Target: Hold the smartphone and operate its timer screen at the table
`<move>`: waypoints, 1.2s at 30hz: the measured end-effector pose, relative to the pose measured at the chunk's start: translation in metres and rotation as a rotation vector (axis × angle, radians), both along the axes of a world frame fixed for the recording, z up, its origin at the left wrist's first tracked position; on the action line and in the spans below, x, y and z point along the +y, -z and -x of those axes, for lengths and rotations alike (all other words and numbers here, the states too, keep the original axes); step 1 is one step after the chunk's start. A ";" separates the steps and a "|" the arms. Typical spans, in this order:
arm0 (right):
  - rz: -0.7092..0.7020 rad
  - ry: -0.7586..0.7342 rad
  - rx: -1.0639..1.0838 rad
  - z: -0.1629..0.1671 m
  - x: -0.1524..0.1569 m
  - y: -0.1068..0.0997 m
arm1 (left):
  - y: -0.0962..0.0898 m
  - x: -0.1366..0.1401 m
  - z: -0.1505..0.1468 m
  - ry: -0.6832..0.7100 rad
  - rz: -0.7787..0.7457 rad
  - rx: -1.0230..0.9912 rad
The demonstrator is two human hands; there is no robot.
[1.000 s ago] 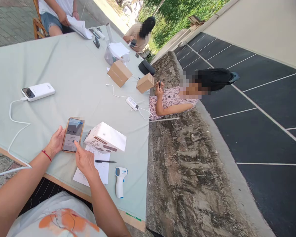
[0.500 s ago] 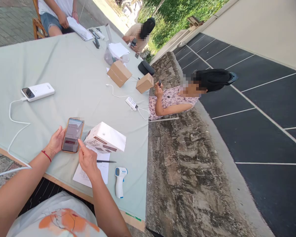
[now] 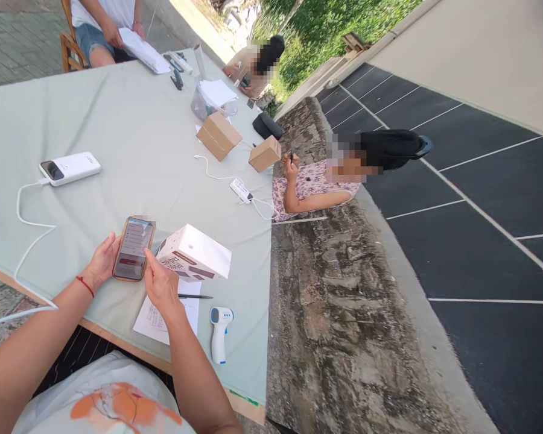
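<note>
A smartphone (image 3: 134, 249) with a lit screen and a tan case rests in my left hand (image 3: 104, 258), which is closed on its left edge. A red cord circles that wrist. My right hand (image 3: 161, 283) has its index finger stretched out at the phone's right edge, near or on the screen, with the other fingers loosely curled and nothing held. Just beyond it stands a white box (image 3: 203, 253) with brown print. Under the right hand lie handwritten papers (image 3: 151, 325) with a black pen (image 3: 194, 296) on top. A white-and-blue infrared thermometer (image 3: 219, 334) lies to the right.
A white power bank (image 3: 70, 168) with a cable lies on the left of the cloth-covered table (image 3: 117, 132). Two cardboard boxes (image 3: 219, 136), a smaller power bank (image 3: 241, 190), a bin with papers (image 3: 215, 99) and a stapler (image 3: 177, 79) are farther off. Three other people sit around.
The phone's screen content has changed, with more lines showing. My right index finger has shifted slightly up along the phone's edge. The far person's hands have moved apart.
</note>
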State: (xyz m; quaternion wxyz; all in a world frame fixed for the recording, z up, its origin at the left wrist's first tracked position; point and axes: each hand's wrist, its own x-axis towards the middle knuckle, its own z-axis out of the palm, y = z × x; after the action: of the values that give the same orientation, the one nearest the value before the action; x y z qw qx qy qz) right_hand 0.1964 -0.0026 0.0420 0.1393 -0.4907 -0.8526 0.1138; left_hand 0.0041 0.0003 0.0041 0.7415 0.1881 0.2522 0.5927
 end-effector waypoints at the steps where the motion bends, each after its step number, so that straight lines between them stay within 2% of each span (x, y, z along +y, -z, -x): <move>1: -0.001 0.004 -0.010 0.001 0.001 -0.001 | -0.001 0.000 0.000 0.002 -0.009 0.002; 13: 0.062 0.059 -0.103 0.011 0.008 -0.012 | 0.003 -0.001 0.001 0.022 0.001 0.006; 22: 0.104 0.081 -0.134 0.012 0.005 -0.018 | -0.007 -0.001 0.001 0.032 -0.005 0.054; 29: 0.157 0.092 -0.177 0.015 0.004 -0.026 | -0.009 -0.001 0.000 0.033 -0.012 0.067; 36: 0.153 0.089 -0.158 0.014 0.004 -0.025 | -0.011 0.000 -0.001 0.029 -0.027 0.059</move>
State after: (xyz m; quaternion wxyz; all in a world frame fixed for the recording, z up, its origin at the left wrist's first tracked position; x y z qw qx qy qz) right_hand 0.1820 0.0013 0.0669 0.0386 -0.5446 -0.8272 0.1330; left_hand 0.0054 0.0000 0.0149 0.7396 0.2191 0.2631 0.5794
